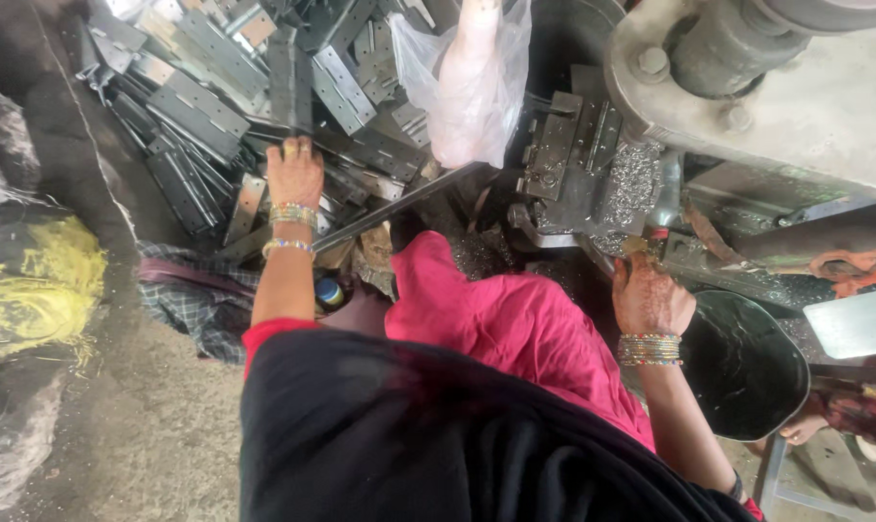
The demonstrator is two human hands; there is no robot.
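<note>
My left hand (295,174), with bangles at the wrist, reaches out to a heap of grey perforated metal brackets (206,106) on the floor. Its fingers curl around the lower end of one dark upright bracket (291,77). My right hand (651,300), also bangled, rests at the base of a press machine (573,155), fingertips against the die area beside a pile of shiny metal chips (633,179). Whether those fingers hold anything is hidden. A long metal bar (399,203) slants from near my lap toward the machine.
A clear plastic bag (472,77) hangs over the machine. A black metal pan (747,367) sits below my right hand. Checked cloth (196,300) and a yellow-stained sack (32,280) lie left. Another person's hand (805,427) shows at bottom right.
</note>
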